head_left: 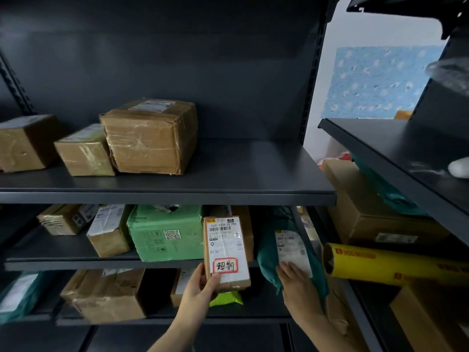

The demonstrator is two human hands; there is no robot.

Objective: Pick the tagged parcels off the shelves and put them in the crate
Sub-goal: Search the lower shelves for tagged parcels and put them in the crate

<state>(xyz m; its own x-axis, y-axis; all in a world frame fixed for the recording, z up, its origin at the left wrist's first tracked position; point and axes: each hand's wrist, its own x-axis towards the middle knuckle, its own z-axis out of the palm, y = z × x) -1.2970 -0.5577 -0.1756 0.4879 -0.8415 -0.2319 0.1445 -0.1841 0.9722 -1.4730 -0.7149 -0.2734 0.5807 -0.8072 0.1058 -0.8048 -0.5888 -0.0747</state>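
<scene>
While left hand [203,282] grips tagged parcel [226,250], right hand [294,278] lies flat on teal bag [266,255]; dark metal shelves [177,195].

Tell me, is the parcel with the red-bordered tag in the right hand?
No, the left hand grips the red-tagged parcel, while the right hand rests on the teal mailer bag beside it.

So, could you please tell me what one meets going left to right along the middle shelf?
Taped brown box → white-labelled box → light green parcel → tagged parcel → dark green bag.
</scene>
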